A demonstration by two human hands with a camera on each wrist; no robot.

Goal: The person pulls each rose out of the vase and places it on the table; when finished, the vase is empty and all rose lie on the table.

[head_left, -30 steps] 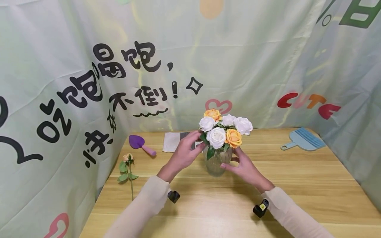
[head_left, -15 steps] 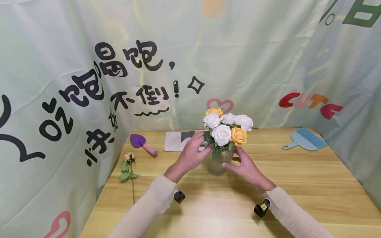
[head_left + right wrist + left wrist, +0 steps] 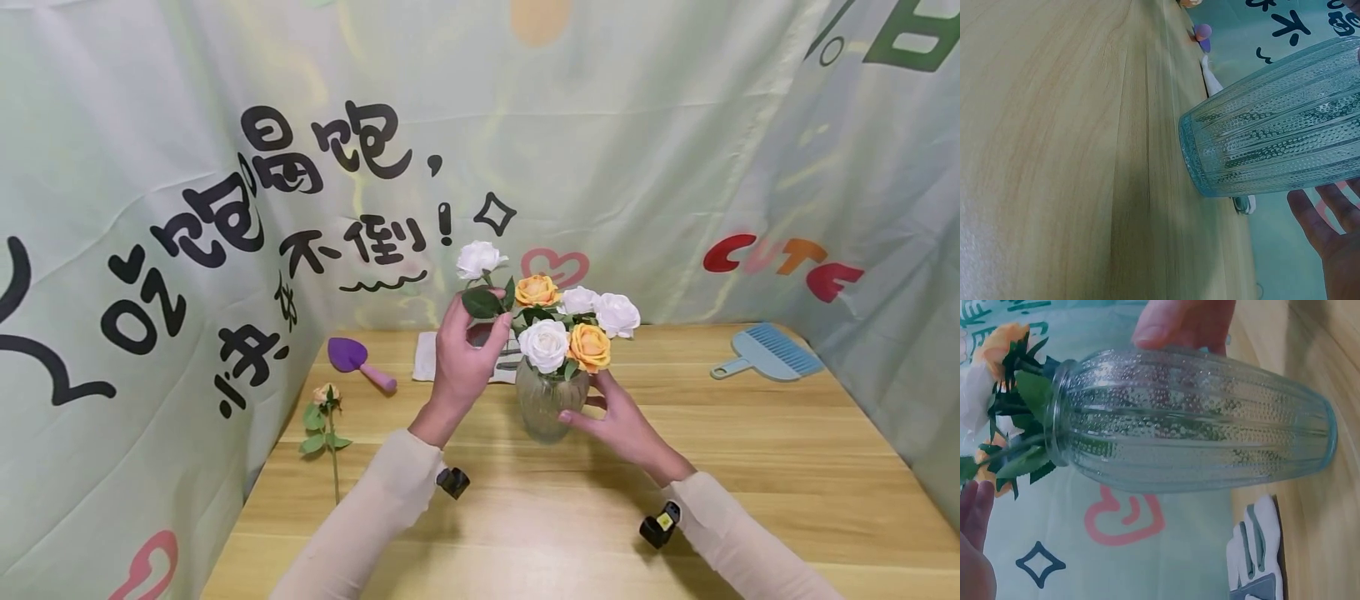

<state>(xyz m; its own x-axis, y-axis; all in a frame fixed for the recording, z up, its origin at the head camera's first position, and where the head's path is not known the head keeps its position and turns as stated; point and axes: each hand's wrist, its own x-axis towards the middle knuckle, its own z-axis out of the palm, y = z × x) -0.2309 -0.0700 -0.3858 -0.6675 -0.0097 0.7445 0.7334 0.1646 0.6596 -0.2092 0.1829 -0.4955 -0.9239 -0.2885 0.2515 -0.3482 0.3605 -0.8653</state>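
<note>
Between the thumb and fingers of my left hand (image 3: pixel 463 358), a white rose (image 3: pixel 480 260) is pinched by its stem near a green leaf, up and to the left of the vase. My right hand (image 3: pixel 628 423) holds the right side of the ribbed glass vase (image 3: pixel 551 408), thumb in front and fingers behind. The vase (image 3: pixel 1197 422) stands upright on the table, with white roses (image 3: pixel 543 346) and orange roses (image 3: pixel 589 347) above its rim. In the left wrist view, the left hand (image 3: pixel 975 550) shows only at the edge; the right wrist view shows fingers (image 3: pixel 1313 215) along the vase.
A peach rose (image 3: pixel 326 397) with a long stem lies on the wooden table (image 3: pixel 525 533) at left. Behind it is a purple toy trowel (image 3: pixel 347 356). A grey-and-white glove (image 3: pixel 1257 550) lies behind the vase, and a blue dustpan-like tool (image 3: pixel 776 350) at back right.
My left hand has risen from the bouquet and moved left, drawing a white rose up out of the group. The right hand stays at the vase.
</note>
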